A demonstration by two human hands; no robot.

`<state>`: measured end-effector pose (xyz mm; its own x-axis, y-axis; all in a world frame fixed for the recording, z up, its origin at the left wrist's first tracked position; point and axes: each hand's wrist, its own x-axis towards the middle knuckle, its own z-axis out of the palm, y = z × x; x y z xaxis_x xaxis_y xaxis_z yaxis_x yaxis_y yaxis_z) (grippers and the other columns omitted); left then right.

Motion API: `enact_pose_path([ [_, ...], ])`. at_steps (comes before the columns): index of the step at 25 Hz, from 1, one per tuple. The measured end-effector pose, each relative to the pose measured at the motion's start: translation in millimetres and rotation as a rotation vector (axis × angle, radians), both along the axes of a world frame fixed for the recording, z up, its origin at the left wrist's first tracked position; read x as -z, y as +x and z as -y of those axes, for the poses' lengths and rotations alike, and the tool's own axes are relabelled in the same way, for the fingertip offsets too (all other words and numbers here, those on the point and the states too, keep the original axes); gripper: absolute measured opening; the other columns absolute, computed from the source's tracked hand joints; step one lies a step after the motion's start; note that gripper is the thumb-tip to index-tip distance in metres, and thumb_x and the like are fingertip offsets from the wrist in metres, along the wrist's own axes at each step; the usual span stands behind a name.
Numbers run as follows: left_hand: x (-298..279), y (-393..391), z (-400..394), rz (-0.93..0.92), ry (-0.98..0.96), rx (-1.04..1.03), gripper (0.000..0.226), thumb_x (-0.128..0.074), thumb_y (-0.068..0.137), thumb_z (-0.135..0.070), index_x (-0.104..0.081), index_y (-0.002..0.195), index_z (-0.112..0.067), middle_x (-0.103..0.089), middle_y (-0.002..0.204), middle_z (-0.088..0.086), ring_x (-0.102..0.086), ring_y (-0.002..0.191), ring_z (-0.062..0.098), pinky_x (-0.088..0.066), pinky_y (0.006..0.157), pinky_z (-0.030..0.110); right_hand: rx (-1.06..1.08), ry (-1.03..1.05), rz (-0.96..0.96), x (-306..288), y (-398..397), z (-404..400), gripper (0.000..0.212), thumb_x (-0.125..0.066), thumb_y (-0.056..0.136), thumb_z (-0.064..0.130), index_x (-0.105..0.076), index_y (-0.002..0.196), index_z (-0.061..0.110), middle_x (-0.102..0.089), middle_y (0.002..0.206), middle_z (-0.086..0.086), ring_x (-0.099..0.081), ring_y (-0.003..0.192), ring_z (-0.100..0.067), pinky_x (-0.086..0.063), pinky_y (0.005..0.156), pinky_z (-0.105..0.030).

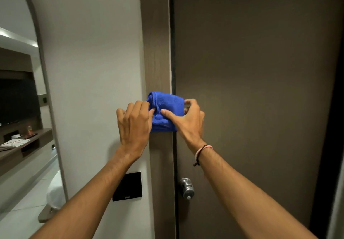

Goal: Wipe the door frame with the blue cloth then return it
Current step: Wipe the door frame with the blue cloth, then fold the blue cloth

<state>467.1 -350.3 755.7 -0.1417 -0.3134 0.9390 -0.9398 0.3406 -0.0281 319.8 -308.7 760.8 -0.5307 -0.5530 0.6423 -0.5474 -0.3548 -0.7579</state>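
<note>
Brown wood-grain frame (157, 52) between white wall (96, 62) and closed door (251, 71). Left hand (134, 125) and right hand (188, 121) pinch cloth (167, 108) against it; knob (186, 188) below.

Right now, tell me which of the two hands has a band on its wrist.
The right hand, on the door side of the blue cloth. Its wrist carries a thin wristband; the left hand, on the wall side, has a bare wrist.
</note>
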Motion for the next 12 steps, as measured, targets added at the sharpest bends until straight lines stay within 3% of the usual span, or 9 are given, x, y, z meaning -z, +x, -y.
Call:
enact_pose_path([
  [3,0.6,-28.3,-14.4,0.041,0.081,0.042,0.020,-0.071,0.097,-0.028,-0.067,0.087,-0.011,-0.068,0.075,0.007,-0.061,0.070,0.031,-0.039,0.066,0.042,0.015,0.016,0.052,5.8,-25.9,-16.2,0.069,-0.093,0.064,0.051,-0.060,0.113,0.015,-0.069,0.096,0.005,-0.072,0.093,-0.016,-0.063,0.083,-0.039],
  [7,4.7,-97.1,-41.8,0.052,0.215,0.192,0.023,-0.062,0.102,-0.031,-0.069,0.090,-0.012,-0.073,0.085,0.007,-0.065,0.084,0.033,-0.038,0.074,0.045,0.088,0.046,0.033,13.7,-94.3,-58.4,0.060,-0.088,0.074,0.039,-0.063,0.121,0.012,-0.074,0.107,0.000,-0.071,0.098,-0.013,-0.061,0.090,-0.035],
  [10,8.3,-168.5,-71.1,0.025,0.240,0.340,0.024,-0.060,0.103,-0.031,-0.069,0.091,-0.011,-0.074,0.088,0.007,-0.066,0.087,0.033,-0.036,0.076,0.045,0.140,0.027,0.052,16.8,-159.6,-108.4,0.041,-0.080,0.081,0.030,-0.065,0.117,0.017,-0.074,0.086,0.012,-0.071,0.078,0.000,-0.060,0.074,-0.021],
  [12,13.8,-213.9,-93.4,0.008,0.255,0.434,0.025,-0.058,0.103,-0.031,-0.068,0.090,-0.011,-0.074,0.089,0.007,-0.065,0.088,0.033,-0.037,0.077,0.045,0.161,0.001,0.095,20.4,-200.4,-142.4,0.032,-0.075,0.082,0.023,-0.066,0.113,0.020,-0.071,0.080,0.016,-0.068,0.075,0.009,-0.052,0.063,-0.008],
])
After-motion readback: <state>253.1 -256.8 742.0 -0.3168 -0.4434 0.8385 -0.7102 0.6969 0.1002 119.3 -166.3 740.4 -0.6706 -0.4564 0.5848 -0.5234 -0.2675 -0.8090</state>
